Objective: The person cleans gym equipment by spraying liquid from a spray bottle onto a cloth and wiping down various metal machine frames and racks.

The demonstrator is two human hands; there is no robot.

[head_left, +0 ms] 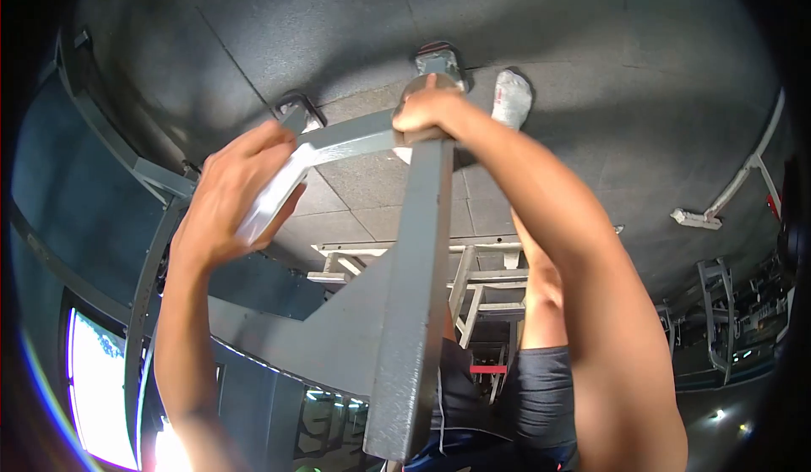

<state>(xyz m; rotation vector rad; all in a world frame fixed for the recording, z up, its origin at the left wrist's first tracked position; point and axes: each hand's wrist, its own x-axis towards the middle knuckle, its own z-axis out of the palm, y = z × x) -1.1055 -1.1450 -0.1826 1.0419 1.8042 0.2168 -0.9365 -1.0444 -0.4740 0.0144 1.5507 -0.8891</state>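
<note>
A grey metal frame (414, 278) stands in front of me, its thick upright beam running toward the bottom of the view. My right hand (432, 109) grips the joint at the top of that beam, over a brownish rounded part. From this joint a crossbar (355, 136) extends to the left. My left hand (241, 185) is curled around a glossy whitish piece (277, 193) at the crossbar's left end. Motion blur hides whether that piece is loose or part of the frame.
Dark rubber tiles (541, 16) cover the floor. A foot in a grey sock (511, 98) is beside the frame's foot (439, 60). A white metal rack (473, 282) stands near my legs. More gym equipment (718, 311) is at right, and a bright window (101, 387) at lower left.
</note>
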